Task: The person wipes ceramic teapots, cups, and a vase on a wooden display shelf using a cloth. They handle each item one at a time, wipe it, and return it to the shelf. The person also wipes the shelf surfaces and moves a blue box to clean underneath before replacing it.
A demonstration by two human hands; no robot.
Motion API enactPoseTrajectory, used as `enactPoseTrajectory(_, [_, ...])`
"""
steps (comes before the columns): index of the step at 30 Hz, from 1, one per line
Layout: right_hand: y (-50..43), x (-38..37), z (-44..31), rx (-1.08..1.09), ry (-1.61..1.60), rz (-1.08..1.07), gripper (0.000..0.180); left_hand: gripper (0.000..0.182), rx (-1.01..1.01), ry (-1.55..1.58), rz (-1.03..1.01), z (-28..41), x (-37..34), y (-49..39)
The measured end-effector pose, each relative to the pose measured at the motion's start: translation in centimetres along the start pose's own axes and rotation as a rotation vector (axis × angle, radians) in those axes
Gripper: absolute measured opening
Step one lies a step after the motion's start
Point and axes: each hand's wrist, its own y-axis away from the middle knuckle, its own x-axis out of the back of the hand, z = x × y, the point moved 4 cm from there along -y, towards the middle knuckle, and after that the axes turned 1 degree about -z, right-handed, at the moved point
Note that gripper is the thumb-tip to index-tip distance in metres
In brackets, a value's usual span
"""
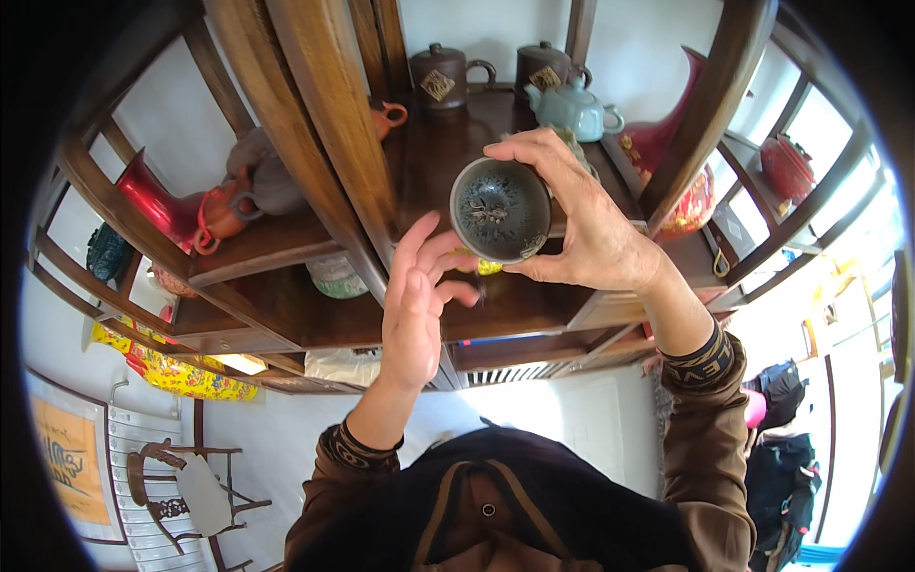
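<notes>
My right hand (pixel 600 222) grips a dark glazed cup (pixel 504 207) by its rim and side, with the mouth tipped toward me. Inside the cup, a small raised ornament sits on the speckled bottom, and a metallic motif marks the lower rim. Just left of the cup is my left hand (pixel 425 307), fingers apart and holding nothing. Its fingertips come close to the cup; whether they touch it I cannot tell. Behind the cup lies the dark wooden shelf (pixel 443 168), where a pale celadon teapot (pixel 575 111) stands beyond my right hand.
Two lidded brown mugs (pixel 439 82) (pixel 543 68) stand at the back of the shelf. Wooden posts (pixel 332 107) rise on the left. Red vases (pixel 161 200) (pixel 665 114) and a reddish clay teapot (pixel 225 211) occupy neighbouring compartments. A wooden chair (pixel 204 493) is at lower left.
</notes>
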Motion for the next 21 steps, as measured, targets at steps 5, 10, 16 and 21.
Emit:
enactPoseTrajectory(5, [3.4,-1.4,-1.2,0.036,-0.036,0.028,0.085,0.088,0.148,0.327,-0.15,-2.0,-2.6,0.1])
enactPoseTrajectory(10, [5.2,-3.3,-0.8,0.019,-0.013,0.079,0.086,0.081,0.24,0.349,-0.16,-3.5,-2.8,1.0])
enactPoseTrajectory(16, [7.5,-3.4,-0.8,0.037,-0.035,0.25,0.074,0.082,0.156,0.299,-0.103,-3.5,-2.0,1.7])
enactPoseTrajectory(21, [9.3,-5.0,-0.2,-0.035,-0.115,0.233,0.048,0.087,0.036,0.172,-0.008,-2.7,-1.6,2.0])
